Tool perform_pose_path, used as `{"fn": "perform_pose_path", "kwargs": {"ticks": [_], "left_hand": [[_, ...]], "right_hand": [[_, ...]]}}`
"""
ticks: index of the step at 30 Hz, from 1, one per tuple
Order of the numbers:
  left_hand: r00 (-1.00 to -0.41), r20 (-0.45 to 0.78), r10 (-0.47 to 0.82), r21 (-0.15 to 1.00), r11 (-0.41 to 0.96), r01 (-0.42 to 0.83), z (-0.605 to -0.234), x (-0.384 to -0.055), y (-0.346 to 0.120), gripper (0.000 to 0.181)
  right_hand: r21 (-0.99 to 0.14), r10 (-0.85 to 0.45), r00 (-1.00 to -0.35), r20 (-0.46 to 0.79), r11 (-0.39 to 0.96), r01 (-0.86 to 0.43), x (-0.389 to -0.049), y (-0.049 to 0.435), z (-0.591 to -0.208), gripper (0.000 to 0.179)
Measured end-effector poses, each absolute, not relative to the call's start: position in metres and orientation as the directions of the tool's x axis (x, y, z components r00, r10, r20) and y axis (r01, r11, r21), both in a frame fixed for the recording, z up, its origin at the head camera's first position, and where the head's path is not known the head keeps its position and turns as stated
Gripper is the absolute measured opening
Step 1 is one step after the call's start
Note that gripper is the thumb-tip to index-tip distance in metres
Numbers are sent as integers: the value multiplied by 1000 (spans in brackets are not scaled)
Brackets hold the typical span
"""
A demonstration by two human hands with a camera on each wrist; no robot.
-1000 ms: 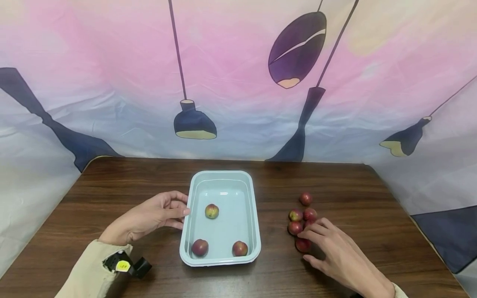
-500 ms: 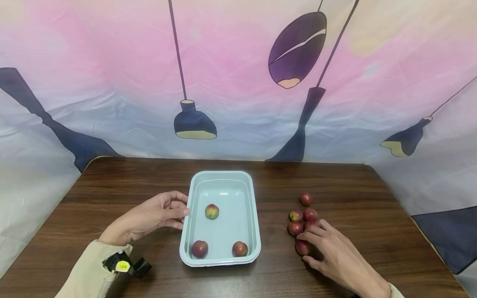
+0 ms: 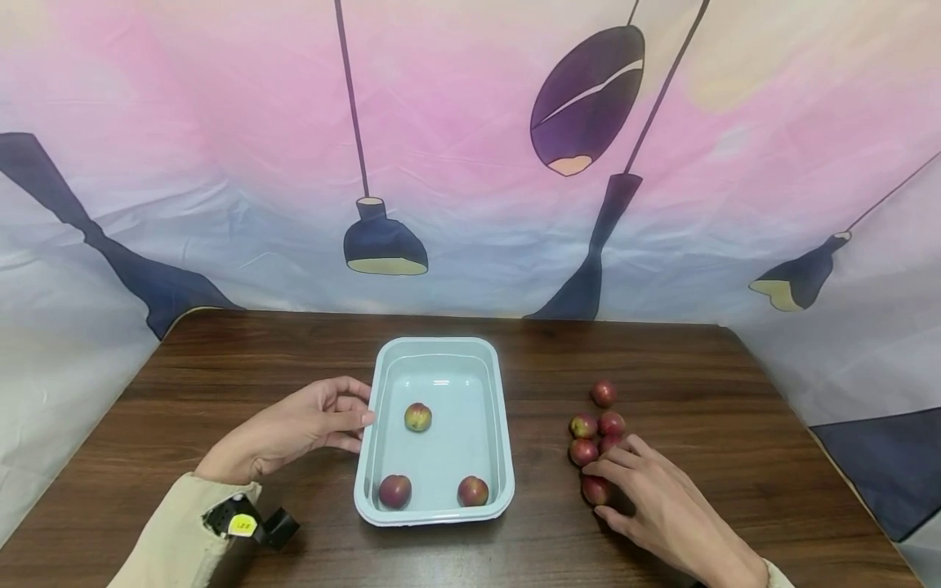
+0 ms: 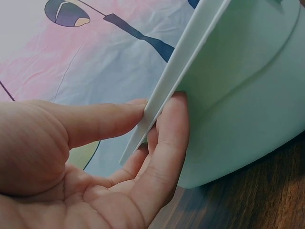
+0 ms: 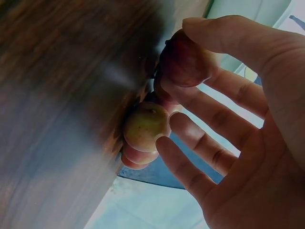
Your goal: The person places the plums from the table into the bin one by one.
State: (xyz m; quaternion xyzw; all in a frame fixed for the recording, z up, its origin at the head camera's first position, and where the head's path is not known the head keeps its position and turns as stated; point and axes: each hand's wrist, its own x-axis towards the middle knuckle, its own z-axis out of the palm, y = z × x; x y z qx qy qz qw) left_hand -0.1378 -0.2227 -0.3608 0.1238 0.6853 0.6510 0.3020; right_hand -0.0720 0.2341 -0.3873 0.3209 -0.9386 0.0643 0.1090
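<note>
A pale blue-green plastic tray [image 3: 441, 441] lies on the table with three plums inside: a yellow-green one [image 3: 418, 417] near the middle and dark red ones at the near left [image 3: 394, 491] and near right [image 3: 473, 491]. My left hand [image 3: 316, 420] pinches its left rim, thumb above and fingers underneath, as the left wrist view shows. To the right, my right hand [image 3: 657, 498] holds a red plum [image 5: 186, 59] between thumb and fingers, low at the near end of a plum cluster. Its other fingers are spread, with tips beside a greenish plum [image 5: 147, 126].
Several more plums sit close together beyond the right hand, among them a yellowish-red one [image 3: 583, 425] and a red one [image 3: 604, 394] at the far end. The dark wooden table [image 3: 294, 351] ends at a patterned cloth backdrop [image 3: 470, 204].
My right hand has shifted slightly left and closed in on the nearest plum, which has moved a little. The left hand and the tray stay in place.
</note>
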Motion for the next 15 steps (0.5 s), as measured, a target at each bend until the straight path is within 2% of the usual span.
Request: {"fn": "perform_pose_path", "kwargs": {"ticks": [15], "left_hand": [[-791,-263,552,965,142,-222,-360,-138,-224,58]], "right_hand": [[-46,-571,-791,218,804,-593,-69,231,-375,42]]}}
